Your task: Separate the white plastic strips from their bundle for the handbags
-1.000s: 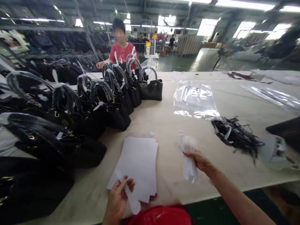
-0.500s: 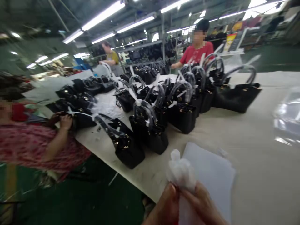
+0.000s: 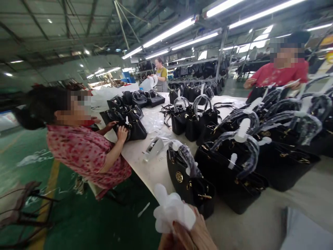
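A crumpled wad of white tissue paper sticks up at the bottom edge, over the table's near corner. My right hand is closed around its base. Only a sliver of my left hand shows beside it, pressed to the same wad. Just beyond stands a black handbag with a gold emblem and plastic-wrapped handles, the nearest of several such bags in rows on the pale table. The wad is apart from the bag.
A person in a pink patterned top holds a bag at the table's left edge. Two others work farther back, in red and yellow. A tape dispenser and white sheets lie on the table. Green floor lies left.
My view has swung left, from the paper sheets to the rows of bags and the person at the table edge. Both hands came together on the white wad, which my right hand held alone before.
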A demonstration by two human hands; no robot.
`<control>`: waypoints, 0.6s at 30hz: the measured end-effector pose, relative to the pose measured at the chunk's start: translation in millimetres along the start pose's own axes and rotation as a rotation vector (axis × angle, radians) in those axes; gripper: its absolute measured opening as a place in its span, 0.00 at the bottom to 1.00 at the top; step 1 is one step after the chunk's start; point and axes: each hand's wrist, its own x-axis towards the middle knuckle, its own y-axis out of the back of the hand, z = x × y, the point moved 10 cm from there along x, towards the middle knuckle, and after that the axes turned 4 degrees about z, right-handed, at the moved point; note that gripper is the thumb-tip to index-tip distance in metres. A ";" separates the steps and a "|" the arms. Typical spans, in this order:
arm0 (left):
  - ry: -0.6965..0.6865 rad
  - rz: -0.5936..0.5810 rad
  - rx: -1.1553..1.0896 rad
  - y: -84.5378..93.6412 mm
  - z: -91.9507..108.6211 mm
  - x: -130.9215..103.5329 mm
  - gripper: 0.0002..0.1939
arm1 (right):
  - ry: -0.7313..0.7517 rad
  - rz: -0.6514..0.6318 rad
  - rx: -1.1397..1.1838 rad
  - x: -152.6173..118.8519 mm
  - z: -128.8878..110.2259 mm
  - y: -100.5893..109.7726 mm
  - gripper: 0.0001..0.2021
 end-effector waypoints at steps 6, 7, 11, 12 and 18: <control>-0.121 0.136 -0.127 36.4 13.0 4.3 0.13 | 0.193 -0.239 -0.268 31.2 -37.5 -38.7 0.09; -0.129 0.164 -0.131 42.7 11.5 3.2 0.13 | 0.210 -0.242 -0.309 32.1 -37.8 -43.2 0.09; -0.125 0.248 -0.097 58.9 23.5 2.5 0.15 | 0.325 -0.123 -0.304 33.9 -34.2 -45.6 0.21; -0.140 0.261 -0.090 59.0 37.4 4.3 0.16 | 0.335 -0.101 -0.261 34.7 -29.5 -42.7 0.23; -0.452 0.192 0.155 20.8 222.7 55.6 0.12 | 0.021 -0.334 -0.071 23.3 48.2 -36.4 0.10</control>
